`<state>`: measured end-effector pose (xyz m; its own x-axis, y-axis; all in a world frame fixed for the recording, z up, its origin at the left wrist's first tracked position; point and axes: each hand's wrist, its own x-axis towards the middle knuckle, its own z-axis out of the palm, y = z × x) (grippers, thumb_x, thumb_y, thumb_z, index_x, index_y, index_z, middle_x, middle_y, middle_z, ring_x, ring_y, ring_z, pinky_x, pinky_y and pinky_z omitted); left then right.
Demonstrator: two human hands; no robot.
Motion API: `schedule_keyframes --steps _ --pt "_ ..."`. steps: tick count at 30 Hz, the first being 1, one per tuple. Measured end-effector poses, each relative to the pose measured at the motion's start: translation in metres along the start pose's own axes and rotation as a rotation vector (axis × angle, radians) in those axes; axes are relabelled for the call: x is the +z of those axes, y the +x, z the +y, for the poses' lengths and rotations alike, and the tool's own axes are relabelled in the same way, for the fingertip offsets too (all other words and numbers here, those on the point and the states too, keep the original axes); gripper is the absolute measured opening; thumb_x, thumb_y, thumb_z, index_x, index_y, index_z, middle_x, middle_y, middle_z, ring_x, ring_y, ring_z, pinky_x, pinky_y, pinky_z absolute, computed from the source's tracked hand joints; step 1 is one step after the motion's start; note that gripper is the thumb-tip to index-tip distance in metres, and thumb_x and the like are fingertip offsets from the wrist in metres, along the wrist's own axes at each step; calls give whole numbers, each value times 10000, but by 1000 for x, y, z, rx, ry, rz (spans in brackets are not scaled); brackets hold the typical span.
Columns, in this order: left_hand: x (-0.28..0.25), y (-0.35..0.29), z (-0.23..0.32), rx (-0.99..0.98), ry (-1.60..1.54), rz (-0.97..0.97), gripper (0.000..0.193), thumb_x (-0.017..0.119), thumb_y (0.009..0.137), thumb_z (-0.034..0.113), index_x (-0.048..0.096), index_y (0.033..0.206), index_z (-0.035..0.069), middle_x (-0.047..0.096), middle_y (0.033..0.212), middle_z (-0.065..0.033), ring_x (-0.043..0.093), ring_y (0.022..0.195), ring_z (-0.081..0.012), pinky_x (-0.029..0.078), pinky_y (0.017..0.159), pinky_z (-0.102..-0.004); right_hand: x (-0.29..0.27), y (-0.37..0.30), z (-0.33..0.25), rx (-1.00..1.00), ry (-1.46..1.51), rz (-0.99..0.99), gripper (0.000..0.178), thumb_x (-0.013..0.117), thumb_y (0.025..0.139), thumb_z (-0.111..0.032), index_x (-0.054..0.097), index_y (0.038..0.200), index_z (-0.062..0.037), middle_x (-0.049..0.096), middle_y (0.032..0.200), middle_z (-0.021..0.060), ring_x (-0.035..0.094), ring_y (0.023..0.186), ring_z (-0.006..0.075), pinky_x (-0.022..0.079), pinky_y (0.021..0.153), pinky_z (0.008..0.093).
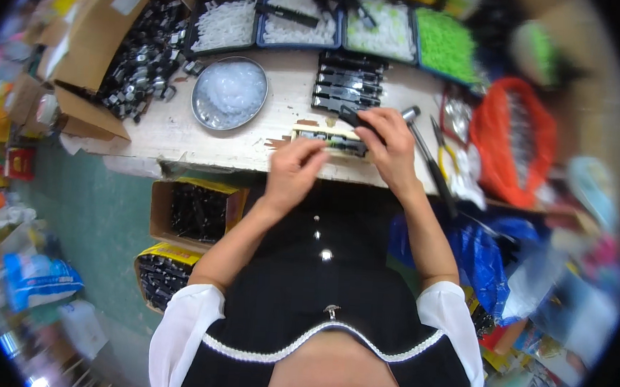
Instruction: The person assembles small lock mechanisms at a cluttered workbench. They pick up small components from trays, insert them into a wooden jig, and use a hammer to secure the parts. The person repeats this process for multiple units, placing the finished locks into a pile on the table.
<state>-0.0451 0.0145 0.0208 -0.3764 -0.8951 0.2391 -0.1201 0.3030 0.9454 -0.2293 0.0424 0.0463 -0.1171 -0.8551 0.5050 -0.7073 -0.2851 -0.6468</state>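
Note:
My right hand (391,147) pinches a small black plastic piece (349,116) above the table, its fingers and thumb closed round one end. Below it lies a shallow cream frame (321,132) with dark, partly clear parts and a bit of green inside. At the frame's near left side my left hand (293,174) has its fingertips drawn together; whatever is between them is too small to make out. Just beyond the frame, several black slim pieces (346,81) lie in a stack of rows. To the right a hammer (428,155) with a dark handle lies slantwise.
A round metal dish (203,103) of translucent bits sits left. Trays of white pieces (223,22) and green pieces (444,45) line the back. A carton (102,28) spills black-and-metal parts. Yellow-handled pliers (448,156) and a red bag (488,134) are at right.

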Motion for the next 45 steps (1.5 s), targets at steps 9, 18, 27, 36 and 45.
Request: schedule_keyframes --steps 9,18,27,36,45 --pt "-47 9 -28 194 363 89 364 692 700 35 618 1056 44 618 948 -77 519 899 -209 425 781 -301 36 -6 -3 -248 -195 -221 278 707 684 -98 635 952 -87 589 913 37 521 847 217 346 720 343" --pt "-35 17 -35 207 311 -17 498 698 671 79 578 1154 86 609 1001 -34 485 962 -217 329 841 -343 48 -5 -1 -254 -229 -248 275 708 673 -95 628 936 -98 577 910 32 515 849 208 335 722 347" --pt "-44 32 -37 253 391 -230 513 701 661 86 589 1160 129 594 988 -18 472 967 -209 297 848 -353 16 -13 18 -110 -185 -66 253 685 731 -151 625 965 -75 580 958 69 526 921 244 360 773 380" --pt "-38 45 -20 446 548 -399 430 669 682 44 640 1088 185 562 1011 -37 467 975 -220 302 840 -374 -60 -47 69 272 -683 -101 275 665 754 -172 617 999 -58 573 955 107 530 924 278 382 764 394" --pt "-35 52 -11 546 799 -592 538 558 641 -60 644 1090 223 527 959 -50 458 906 -226 307 786 -368 -57 -47 60 286 -410 -145 215 592 807 -78 578 1007 -1 552 874 163 548 828 337 426 713 408"
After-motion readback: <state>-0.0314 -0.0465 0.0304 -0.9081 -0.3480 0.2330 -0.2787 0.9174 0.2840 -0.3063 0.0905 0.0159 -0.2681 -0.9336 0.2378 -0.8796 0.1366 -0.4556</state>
